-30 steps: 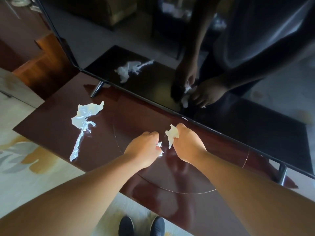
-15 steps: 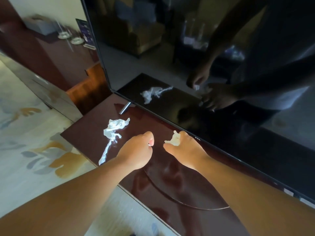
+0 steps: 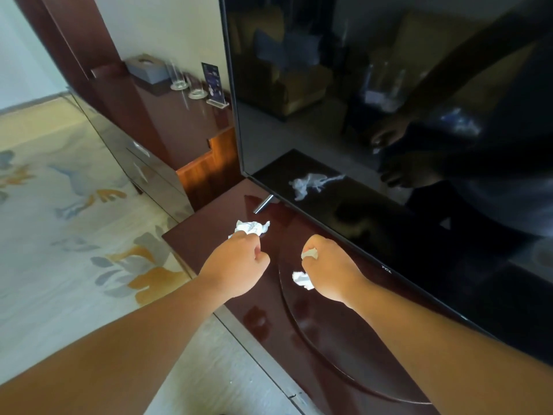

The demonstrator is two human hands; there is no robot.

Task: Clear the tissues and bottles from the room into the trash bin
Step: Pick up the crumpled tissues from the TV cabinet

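Observation:
A white crumpled tissue [image 3: 253,227] lies on the glossy dark red TV cabinet [image 3: 206,235], near its left end. My left hand [image 3: 236,265] covers the near part of this tissue with curled fingers that touch and grip it; the tissue's long tail is hidden under the hand. My right hand [image 3: 329,271] hovers just to the right, fist curled round a second wad of tissue [image 3: 303,280], which sticks out below the palm and between thumb and forefinger. No bottle and no trash bin is in view.
A large black TV [image 3: 389,115] stands on the cabinet right behind my hands, its metal foot [image 3: 263,203] close to the tissue. Farther left on a higher cabinet are a tissue box [image 3: 146,68], two glasses [image 3: 187,82] and a card stand [image 3: 215,85]. Patterned carpet [image 3: 59,205] lies left.
My view swung left and up. My left hand moved left onto the long tissue and closed on it. My right hand followed, still holding its wad.

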